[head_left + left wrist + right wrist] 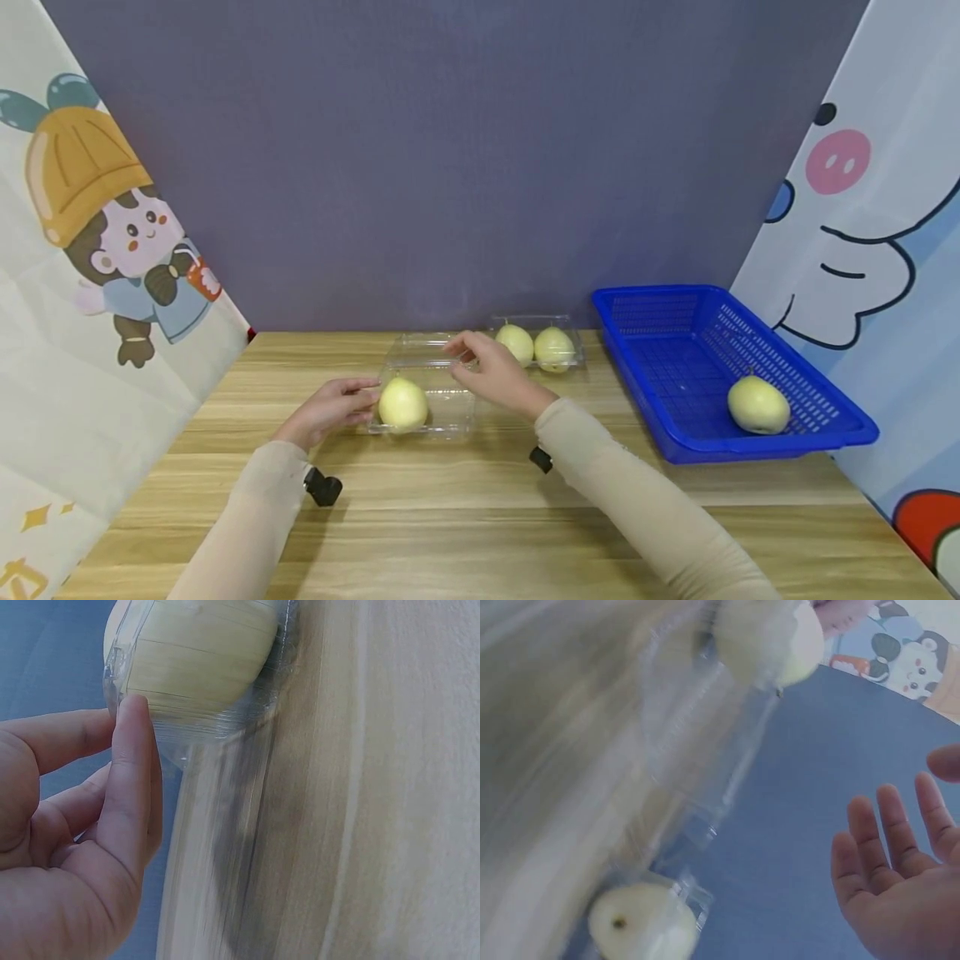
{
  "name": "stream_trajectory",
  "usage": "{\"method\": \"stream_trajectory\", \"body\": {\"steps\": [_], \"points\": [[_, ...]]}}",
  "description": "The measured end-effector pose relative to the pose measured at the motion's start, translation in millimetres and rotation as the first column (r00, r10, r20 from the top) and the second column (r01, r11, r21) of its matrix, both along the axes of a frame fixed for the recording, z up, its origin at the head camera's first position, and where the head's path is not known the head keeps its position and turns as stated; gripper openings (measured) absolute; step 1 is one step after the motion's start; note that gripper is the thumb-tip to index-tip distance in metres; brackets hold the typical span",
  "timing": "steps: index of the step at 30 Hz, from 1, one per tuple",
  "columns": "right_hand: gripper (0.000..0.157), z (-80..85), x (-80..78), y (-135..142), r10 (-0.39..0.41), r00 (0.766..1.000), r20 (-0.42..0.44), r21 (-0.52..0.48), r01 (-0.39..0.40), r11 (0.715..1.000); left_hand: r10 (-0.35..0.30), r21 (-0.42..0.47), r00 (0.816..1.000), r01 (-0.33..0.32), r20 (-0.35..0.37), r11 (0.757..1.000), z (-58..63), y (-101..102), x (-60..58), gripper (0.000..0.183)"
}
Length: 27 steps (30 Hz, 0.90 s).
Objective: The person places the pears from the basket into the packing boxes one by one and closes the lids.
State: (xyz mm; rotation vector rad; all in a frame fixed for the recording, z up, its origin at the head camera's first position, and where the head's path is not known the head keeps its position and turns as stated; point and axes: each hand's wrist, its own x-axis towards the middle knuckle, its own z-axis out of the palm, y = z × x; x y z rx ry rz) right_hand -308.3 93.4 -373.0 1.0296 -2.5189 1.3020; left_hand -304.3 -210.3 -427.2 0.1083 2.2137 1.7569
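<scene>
Clear container (451,410), pear (403,406) inside; left hand (332,408) pinches edge, right hand (497,372) relaxed, empty.

A wood-grain table (427,542) stands before a plain grey-purple backdrop (450,167), between a cartoon-child sheet (37,333) and a cartoon-animal sheet (877,283).

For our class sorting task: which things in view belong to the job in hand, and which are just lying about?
Likely in the job:
near clear clamshell
one pear inside it
rear clear container
two pears in that
blue basket
basket pear

Just surroundings:
left cartoon cloth
right cartoon cloth
dark backdrop
</scene>
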Motion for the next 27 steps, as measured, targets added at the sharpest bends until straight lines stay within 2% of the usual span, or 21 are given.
{"method": "stream_trajectory", "body": {"steps": [10,15,27], "points": [[0.022,35.0,6.3,32.3,-0.115,0.989,-0.095,-0.001,0.116,0.993,-0.016,0.022,1.000,0.017,-0.023,1.000,0.4,-0.5,0.2,0.052],[0.021,44.4,5.8,48.9,-0.158,0.985,-0.075,0.038,0.161,0.986,-0.017,0.020,1.000,0.017,-0.020,1.000,1.4,0.2,1.8,0.054],[0.023,57.0,6.1,86.7,-0.206,0.977,-0.046,0.065,0.209,0.976,-0.016,0.019,1.000,0.016,-0.012,1.000,-1.2,0.6,-2.4,0.054]]}}
